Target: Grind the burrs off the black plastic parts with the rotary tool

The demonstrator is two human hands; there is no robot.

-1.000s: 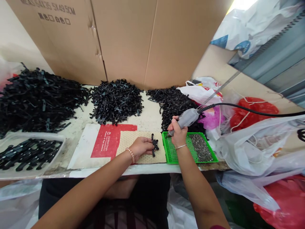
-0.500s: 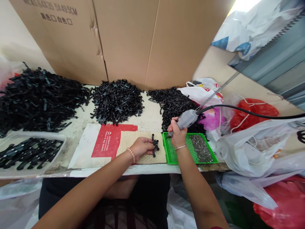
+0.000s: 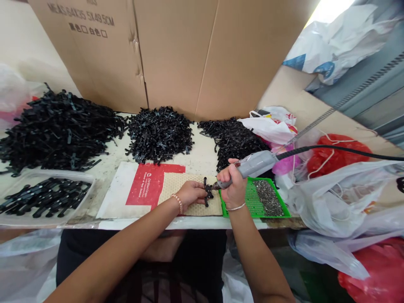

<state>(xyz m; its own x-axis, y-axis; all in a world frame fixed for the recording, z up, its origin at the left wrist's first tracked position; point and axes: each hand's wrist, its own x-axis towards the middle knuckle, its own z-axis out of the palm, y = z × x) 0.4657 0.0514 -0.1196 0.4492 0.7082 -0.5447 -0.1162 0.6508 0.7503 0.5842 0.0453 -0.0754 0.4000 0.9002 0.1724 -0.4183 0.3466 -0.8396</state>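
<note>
My left hand (image 3: 192, 193) pinches a small black plastic bracket (image 3: 207, 193) made of crossed pieces, over a honeycomb-textured tan pad (image 3: 176, 181). In my right hand (image 3: 234, 185) is a grey electric screwdriver (image 3: 257, 163), its cable running off to the right. The driver's tip points left and meets the bracket, or lies just over it; I cannot tell which. Just right of the pad is a green perforated tray (image 3: 252, 198) with many small metal screws (image 3: 268, 198) gathered at its right side.
Behind the pad lie three heaps of black parts: a left heap (image 3: 59, 126), a middle heap (image 3: 160, 134) and a right heap (image 3: 233, 136). A clear plastic bin (image 3: 85, 179) holds more black pieces. A large carton (image 3: 176, 54) stands behind; plastic bags (image 3: 328, 198) crowd the right.
My right hand has brought the electric screwdriver from over the green tray leftward to the black bracket. My left hand still holds the bracket on the pad. The view has shifted slightly.
</note>
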